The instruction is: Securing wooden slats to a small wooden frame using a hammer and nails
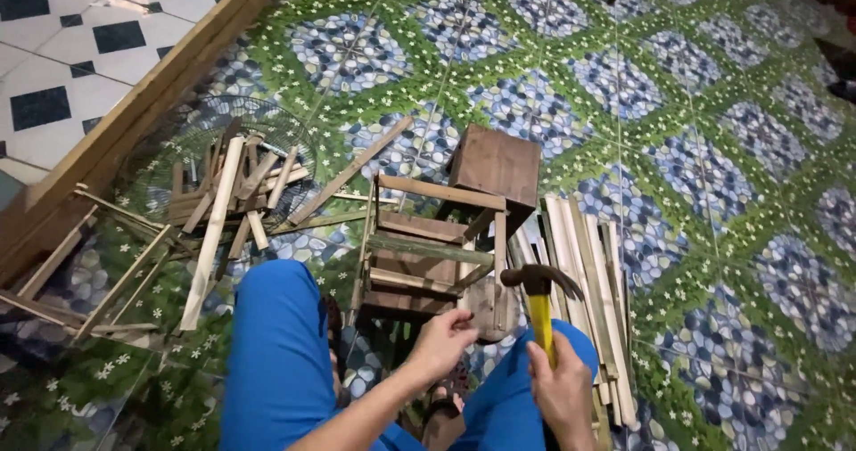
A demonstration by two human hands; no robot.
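Right hand (562,389) gripping the hammer (539,295) — left hand (441,340) pinching at the wooden frame (428,250); I'm keeping my fingers clear, aiming square.

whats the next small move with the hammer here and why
Probably a short tap down onto the bamboo frame: the right hand holds the yellow-handled hammer raised beside the frame's near corner, and the left hand sits at that corner, likely steadying it.
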